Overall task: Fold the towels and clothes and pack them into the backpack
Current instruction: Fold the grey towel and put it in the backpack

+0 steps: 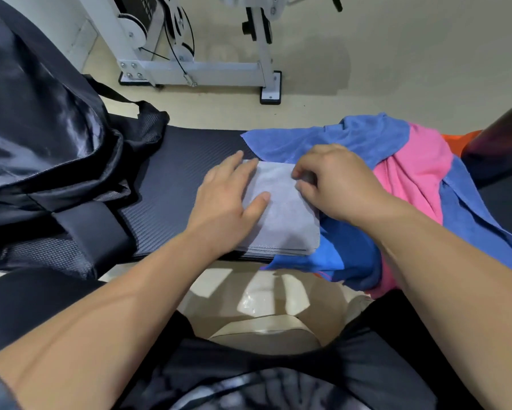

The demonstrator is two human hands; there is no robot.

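Our left hand (pixel 228 199) presses the folded gray towel (pixel 281 214) flat on the table (pixel 174 179), fingers (pixel 234 161) straight; our right hand (pixel 334 179) pinches its far edge. Soft and floppy, we judge: lift from both sides.

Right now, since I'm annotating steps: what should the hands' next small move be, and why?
Probably slide both hands under the grey towel and lift it toward the backpack: it already lies folded small, left hand flat on it, right hand pinching its edge.
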